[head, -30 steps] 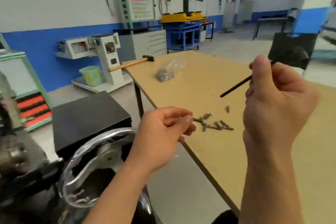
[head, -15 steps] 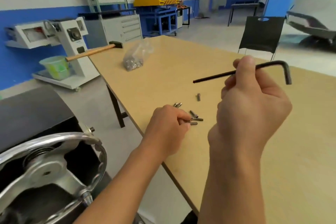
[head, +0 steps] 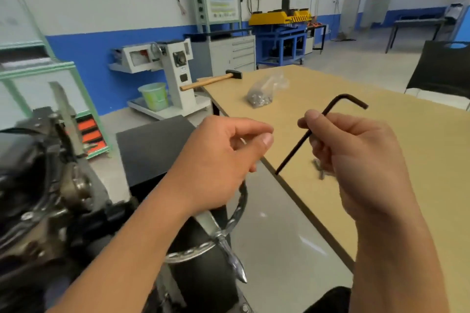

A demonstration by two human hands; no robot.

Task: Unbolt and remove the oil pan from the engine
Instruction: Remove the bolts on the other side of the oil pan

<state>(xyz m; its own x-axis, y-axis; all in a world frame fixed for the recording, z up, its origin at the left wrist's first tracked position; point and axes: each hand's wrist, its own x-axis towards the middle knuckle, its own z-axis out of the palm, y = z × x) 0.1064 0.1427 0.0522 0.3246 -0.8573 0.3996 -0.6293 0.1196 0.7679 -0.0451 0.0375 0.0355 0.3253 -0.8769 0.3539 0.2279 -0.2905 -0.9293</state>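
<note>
My right hand grips a black L-shaped hex key by its long shaft, bent end up and straight end pointing down-left over the table edge. My left hand hovers left of the table with fingers loosely curled and nothing visible in it. Several loose bolts lie on the wooden table, partly hidden behind my right hand. The dark, greasy engine sits blurred at the left edge on its stand. I cannot make out the oil pan.
A chrome handwheel on the stand lies under my left forearm. On the far part of the table are a hammer and a clear bag of hardware. A black box stands between engine and table, a black chair at right.
My left hand has left the bolts on the table and drawn back to the left, empty. The hex key now points down-left. My view has swung left toward the engine.
</note>
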